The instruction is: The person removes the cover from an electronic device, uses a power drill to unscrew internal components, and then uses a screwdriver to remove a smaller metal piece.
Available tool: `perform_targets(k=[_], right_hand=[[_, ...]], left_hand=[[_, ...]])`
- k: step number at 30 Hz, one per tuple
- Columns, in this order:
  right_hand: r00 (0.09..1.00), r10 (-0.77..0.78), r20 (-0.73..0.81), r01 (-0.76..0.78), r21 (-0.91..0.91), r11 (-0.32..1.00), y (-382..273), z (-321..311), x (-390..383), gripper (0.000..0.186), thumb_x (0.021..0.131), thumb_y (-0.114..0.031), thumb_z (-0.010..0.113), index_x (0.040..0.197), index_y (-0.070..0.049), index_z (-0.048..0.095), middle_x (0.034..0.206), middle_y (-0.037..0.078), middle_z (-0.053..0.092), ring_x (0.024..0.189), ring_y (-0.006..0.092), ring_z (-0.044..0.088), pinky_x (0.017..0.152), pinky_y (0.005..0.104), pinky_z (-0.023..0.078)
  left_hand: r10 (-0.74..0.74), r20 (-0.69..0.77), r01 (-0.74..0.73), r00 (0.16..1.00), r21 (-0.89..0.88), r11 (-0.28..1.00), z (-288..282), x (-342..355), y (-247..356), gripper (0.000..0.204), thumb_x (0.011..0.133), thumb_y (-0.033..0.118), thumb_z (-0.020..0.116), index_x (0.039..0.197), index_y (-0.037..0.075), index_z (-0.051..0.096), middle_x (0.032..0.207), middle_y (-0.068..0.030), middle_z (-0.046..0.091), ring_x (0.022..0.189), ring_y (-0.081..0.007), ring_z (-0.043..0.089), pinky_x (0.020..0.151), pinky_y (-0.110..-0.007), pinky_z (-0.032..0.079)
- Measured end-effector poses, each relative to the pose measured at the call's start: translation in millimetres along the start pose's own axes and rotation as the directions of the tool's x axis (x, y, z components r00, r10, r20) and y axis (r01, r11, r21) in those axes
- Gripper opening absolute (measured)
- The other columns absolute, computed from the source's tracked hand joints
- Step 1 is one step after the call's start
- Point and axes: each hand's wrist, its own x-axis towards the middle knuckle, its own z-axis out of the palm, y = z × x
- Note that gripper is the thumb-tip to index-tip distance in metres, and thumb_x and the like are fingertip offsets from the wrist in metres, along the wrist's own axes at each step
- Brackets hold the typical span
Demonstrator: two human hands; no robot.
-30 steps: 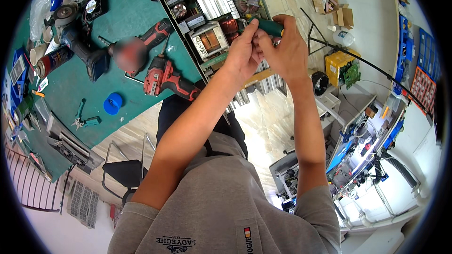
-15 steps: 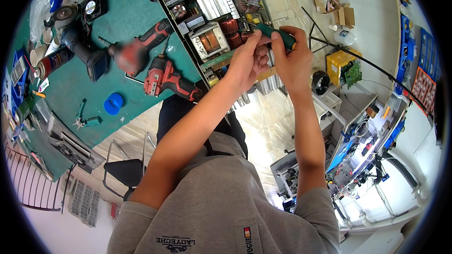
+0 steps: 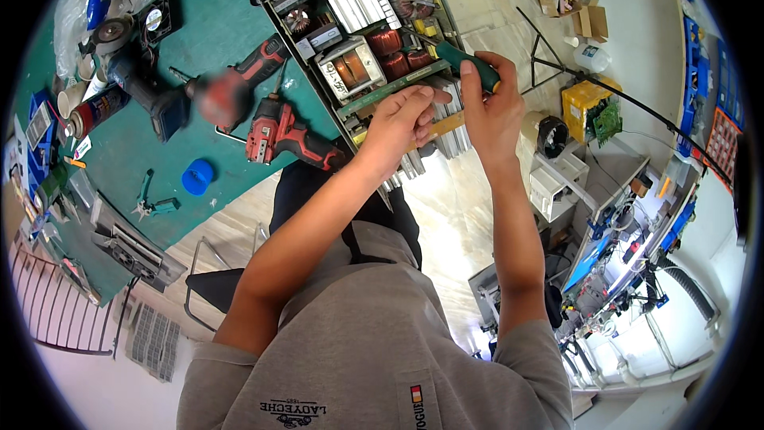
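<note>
My right hand (image 3: 493,99) is closed around the green handle of a screwdriver (image 3: 458,57). Its shaft points up and left over an opened power supply unit (image 3: 374,99), a metal case packed with electronics. My left hand (image 3: 400,123) is over the unit's near edge, fingers curled and the thumb side pinched; whatever may be in them is hidden. Inside the case sit copper-wound coils (image 3: 390,53), a boxy transformer (image 3: 348,69) and silver finned heatsinks (image 3: 358,1). More silver fins show under and beside my left hand.
On the green table (image 3: 215,32) left of the unit lie a red cordless drill (image 3: 227,95), a red impact driver (image 3: 278,135), an angle grinder (image 3: 143,84), a blue cap (image 3: 196,177) and green cutters (image 3: 151,199). A black stand leg (image 3: 621,95) slants across the right.
My left hand has come off the screwdriver's handle and moved down and left to the unit's near edge. My right hand keeps its hold on the screwdriver.
</note>
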Motion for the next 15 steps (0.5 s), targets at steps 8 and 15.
perform_targets(k=[8,15], right_hand=[[0.998,-0.050,0.028,0.052,-0.090,0.995,6,16,12,0.031,0.091,-0.028,0.067,0.107,-0.002,0.059,0.073,0.016,0.067,0.060,0.0308,0.066,0.055,0.0394,0.050],[0.993,-0.113,0.044,0.119,-0.158,0.980,6,15,17,0.030,0.092,-0.028,0.066,0.105,-0.002,0.060,0.074,0.017,0.067,0.063,0.0317,0.067,0.057,0.0393,0.050]], left_hand=[[0.021,-0.022,-0.021,1.000,-0.036,0.999,-2,1,-2,0.029,0.102,0.027,0.049,0.105,0.002,0.063,0.070,0.0064,0.039,0.062,-0.0057,0.039,0.057,-0.022,0.035],[0.010,-0.032,-0.012,0.999,-0.044,0.999,-1,0,3,0.029,0.101,0.027,0.049,0.105,0.001,0.063,0.070,0.0067,0.039,0.062,-0.0057,0.039,0.057,-0.022,0.035]])
